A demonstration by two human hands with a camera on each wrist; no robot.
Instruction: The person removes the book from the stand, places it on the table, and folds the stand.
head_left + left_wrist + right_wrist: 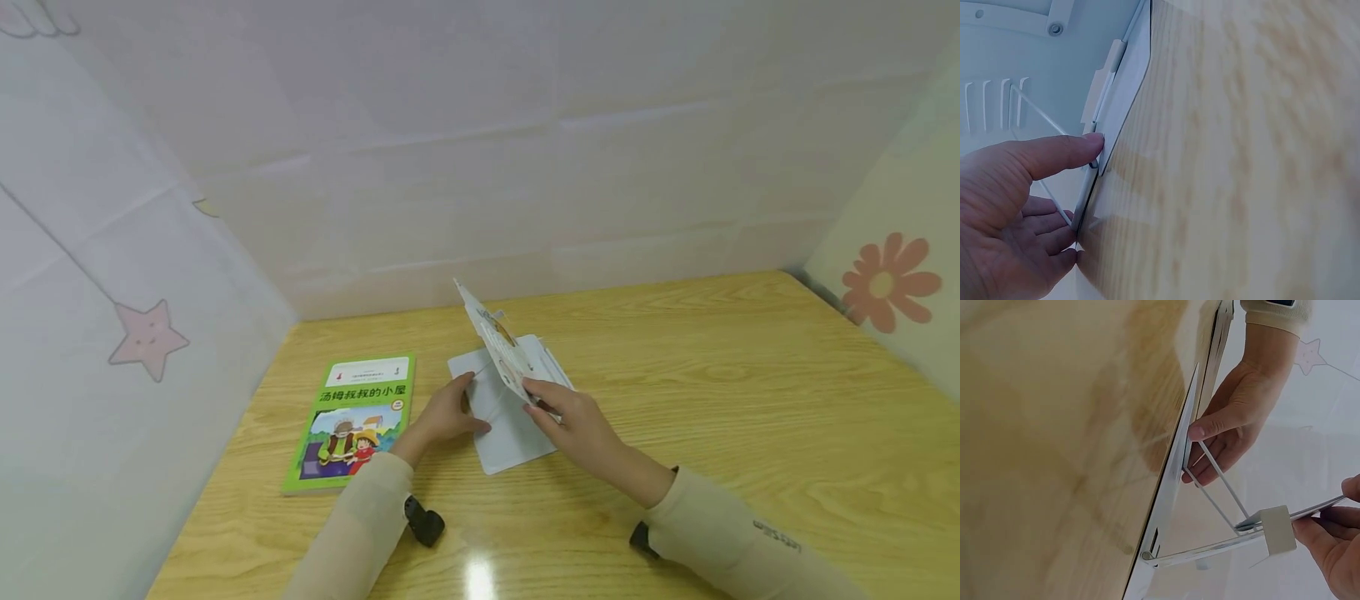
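A white folding book stand stands between the hands, its base plate low over the table and its upper panel tilted up. My right hand pinches the panel's near edge between thumb and fingers. A thin wire prop runs from the panel down to the base. At the base's left side, my left hand holds the lower end of the prop, thumb at the plate's edge and curled fingers beside the wire. Slots and a hinge arm show on the white plate.
A green picture book lies face up left of the stand, partly behind the left forearm. The wooden table extends to the right. White wall sheets with a star and a flower print surround it.
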